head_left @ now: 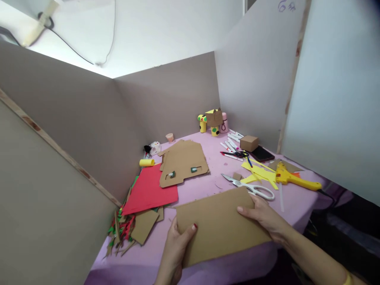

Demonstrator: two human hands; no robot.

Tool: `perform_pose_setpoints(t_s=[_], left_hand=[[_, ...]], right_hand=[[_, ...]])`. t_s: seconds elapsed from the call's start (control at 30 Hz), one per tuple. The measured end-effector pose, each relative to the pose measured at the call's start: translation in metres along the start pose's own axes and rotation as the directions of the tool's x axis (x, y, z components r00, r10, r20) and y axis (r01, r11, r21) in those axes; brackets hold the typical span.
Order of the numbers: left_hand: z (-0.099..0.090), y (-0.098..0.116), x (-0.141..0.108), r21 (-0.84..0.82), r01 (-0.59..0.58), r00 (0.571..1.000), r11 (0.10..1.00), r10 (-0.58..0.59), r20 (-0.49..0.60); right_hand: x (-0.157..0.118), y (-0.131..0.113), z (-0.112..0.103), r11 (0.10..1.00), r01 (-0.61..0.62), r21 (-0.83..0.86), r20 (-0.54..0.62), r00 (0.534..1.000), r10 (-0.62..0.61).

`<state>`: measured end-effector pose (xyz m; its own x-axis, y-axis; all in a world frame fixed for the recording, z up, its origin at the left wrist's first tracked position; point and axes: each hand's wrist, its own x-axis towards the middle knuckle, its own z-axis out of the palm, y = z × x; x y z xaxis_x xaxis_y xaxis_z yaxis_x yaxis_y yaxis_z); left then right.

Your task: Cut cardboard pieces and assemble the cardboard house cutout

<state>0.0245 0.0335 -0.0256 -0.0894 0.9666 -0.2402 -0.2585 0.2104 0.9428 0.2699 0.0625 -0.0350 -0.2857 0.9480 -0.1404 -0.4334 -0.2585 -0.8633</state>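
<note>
Head view: left hand (177, 246) and right hand (265, 218) are closed on the cardboard sheet (219, 229), thumbs on top | sheet is above near edge of purple table (214, 155); grey panels (169, 101) surround it; white scissors (257, 190) lie beyond right hand | hands grip opposite sides, thumbs pointing inward

Purple handwritten marks (282, 6) on right grey partition (258, 75): first resembles 6, second illegible.

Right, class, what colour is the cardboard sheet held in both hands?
The cardboard sheet is brown, best seen in the head view.
</note>
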Motion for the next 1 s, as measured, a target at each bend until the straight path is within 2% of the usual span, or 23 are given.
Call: perform_pose_setpoints(t_s=[0.17, 0.23, 0.27, 0.3, 0.33, 0.37, 0.4, 0.43, 0.47, 0.5, 0.57, 0.67, 0.73, 0.9, 1.0], left_hand=[[-0.003, -0.001, 0.001, 0.038, -0.053, 0.998, 0.998, 0.054, -0.025], [-0.005, -0.005, 0.003, 0.041, -0.088, 0.995, 0.995, 0.090, -0.050], [-0.006, -0.007, 0.004, 0.052, -0.107, 0.992, 0.993, 0.110, -0.061], [-0.007, -0.009, 0.005, 0.068, -0.122, 0.989, 0.990, 0.127, -0.072], [-0.008, -0.012, 0.007, 0.083, -0.131, 0.987, 0.988, 0.138, -0.081], [-0.009, -0.014, 0.008, 0.095, -0.133, 0.986, 0.987, 0.141, -0.088], [-0.009, -0.015, 0.010, 0.106, -0.132, 0.985, 0.986, 0.142, -0.093], [-0.009, -0.017, 0.011, 0.115, -0.129, 0.986, 0.985, 0.140, -0.093], [-0.009, -0.018, 0.012, 0.119, -0.131, 0.986, 0.984, 0.141, -0.088], [-0.009, -0.019, 0.013, 0.119, -0.135, 0.986, 0.984, 0.146, -0.081], [-0.009, -0.021, 0.013, 0.125, -0.158, 0.983, 0.979, 0.168, -0.074], [-0.009, -0.024, 0.012, 0.118, -0.200, 0.975, 0.973, 0.210, -0.071], [-0.009, -0.026, 0.011, 0.086, -0.220, 0.971, 0.972, 0.226, -0.071], [-0.007, -0.027, 0.010, -0.004, -0.211, 0.975, 0.978, 0.210, -0.078], [-0.006, -0.025, 0.008, -0.038, -0.214, 0.974, 0.976, 0.210, -0.079]], right_hand=[[0.008, 0.008, 0.001, 0.999, 0.008, -0.038, 0.019, 1.000, -0.008], [0.012, 0.013, -0.002, 0.982, 0.091, -0.167, -0.049, 0.994, -0.100], [0.013, 0.015, -0.003, 0.945, 0.161, -0.284, -0.103, 0.975, -0.197], [0.013, 0.018, -0.004, 0.869, 0.233, -0.437, -0.149, 0.934, -0.326], [0.013, 0.020, -0.004, 0.746, 0.287, -0.601, -0.156, 0.873, -0.462], [0.012, 0.022, -0.003, 0.593, 0.316, -0.741, -0.104, 0.818, -0.566], [0.009, 0.025, 0.000, 0.439, 0.332, -0.835, -0.008, 0.791, -0.612], [0.007, 0.027, 0.006, 0.315, 0.346, -0.884, 0.099, 0.796, -0.597], [0.003, 0.030, 0.013, 0.233, 0.367, -0.901, 0.195, 0.820, -0.538], [0.000, 0.033, 0.023, 0.186, 0.395, -0.900, 0.277, 0.846, -0.456], [-0.006, 0.039, 0.043, 0.122, 0.413, -0.902, 0.355, 0.874, -0.332], [-0.010, 0.047, 0.066, 0.044, 0.425, -0.904, 0.402, 0.881, -0.250], [-0.009, 0.051, 0.072, 0.016, 0.425, -0.905, 0.409, 0.881, -0.238], [-0.006, 0.053, 0.061, -0.037, 0.383, -0.923, 0.379, 0.890, -0.255], [-0.008, 0.053, 0.054, -0.016, 0.370, -0.929, 0.359, 0.891, -0.277]])
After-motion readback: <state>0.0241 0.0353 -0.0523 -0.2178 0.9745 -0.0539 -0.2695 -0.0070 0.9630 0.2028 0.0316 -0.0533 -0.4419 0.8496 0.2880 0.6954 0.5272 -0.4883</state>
